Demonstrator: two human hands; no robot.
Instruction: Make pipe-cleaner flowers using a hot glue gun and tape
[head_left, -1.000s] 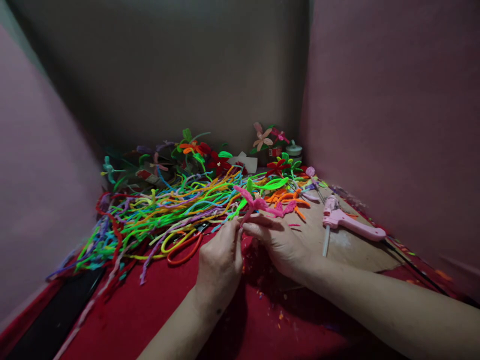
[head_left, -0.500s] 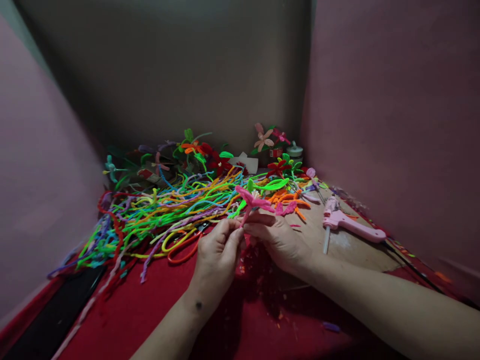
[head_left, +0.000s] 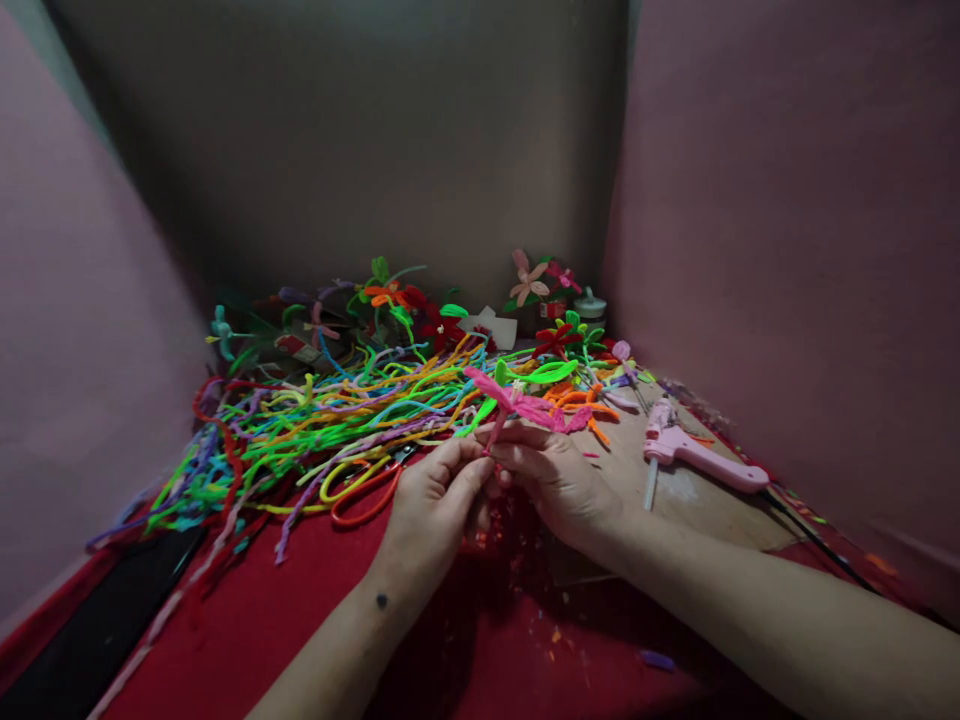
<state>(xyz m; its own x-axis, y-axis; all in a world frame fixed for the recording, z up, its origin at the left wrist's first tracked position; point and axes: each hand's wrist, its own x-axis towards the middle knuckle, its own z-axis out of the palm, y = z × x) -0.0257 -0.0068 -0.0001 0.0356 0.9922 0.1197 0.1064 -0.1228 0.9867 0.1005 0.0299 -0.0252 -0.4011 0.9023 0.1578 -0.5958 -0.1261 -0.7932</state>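
Note:
A pink pipe-cleaner flower with pale stamens at its centre stands upright between my hands. My left hand pinches the lower end of it between thumb and fingers. From the other side, my right hand grips the same lower part, its fingertips touching those of the left. Bright green pipe-cleaner leaves lie just behind the flower. Scissors with red and yellow handles rest left of my left hand. What is inside the closed fingers is partly hidden.
A heap of coloured pipe cleaners spreads across the back left. Finished flowers stand along the wall. A pink glue gun lies on a brown board at right, its cord trailing away. A black flat object lies at front left.
The flower has tilted slightly, its petals shifting a little in my fingers. Both hands keep their grip in nearly the same place. The whole view has moved slightly.

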